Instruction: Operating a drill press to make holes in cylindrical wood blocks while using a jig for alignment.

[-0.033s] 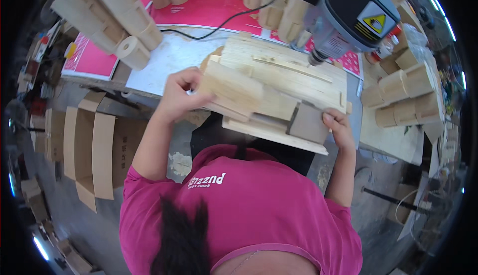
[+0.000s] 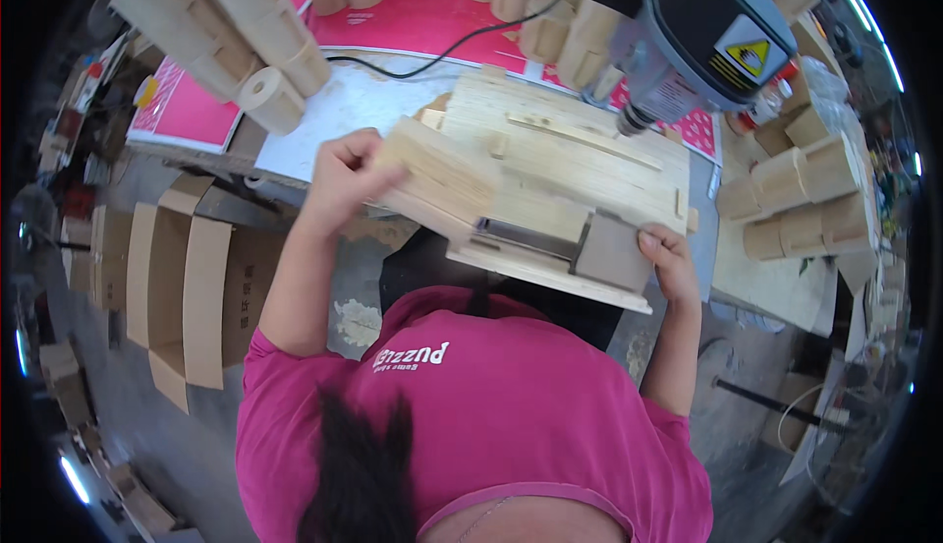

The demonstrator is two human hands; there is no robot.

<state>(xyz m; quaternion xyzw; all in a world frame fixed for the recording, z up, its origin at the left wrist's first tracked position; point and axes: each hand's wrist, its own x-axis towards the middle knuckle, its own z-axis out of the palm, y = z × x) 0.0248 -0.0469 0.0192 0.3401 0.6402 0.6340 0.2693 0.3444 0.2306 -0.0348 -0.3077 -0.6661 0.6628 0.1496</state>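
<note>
My left hand point(image 2: 344, 177) is closed round the left end of a pale wooden block point(image 2: 439, 170), which is tilted and slightly blurred by motion. The block overlaps the left part of a wooden board jig point(image 2: 599, 181) with thin strips fixed on it. At the jig's near edge, a dark-lined slot point(image 2: 530, 238) shows to the right of the block. My right hand point(image 2: 668, 256) grips the right edge of a flat grey-brown block point(image 2: 614, 250) beside that slot; its thumb lies on top and the other fingers are partly hidden. A drill head with a chuck point(image 2: 637, 118) hangs over the jig's far right part.
Stacked wooden cylinders point(image 2: 221, 37) stand at the far left, and more point(image 2: 791, 194) lie on the right. A black cable point(image 2: 471, 37) crosses the pink sheet point(image 2: 393, 20). An opened cardboard box point(image 2: 204, 292) sits on the floor at left.
My left hand has moved a little to the left with the wooden block, uncovering more of the slot. My right hand stays on the grey-brown block. The whole view has shifted slightly.
</note>
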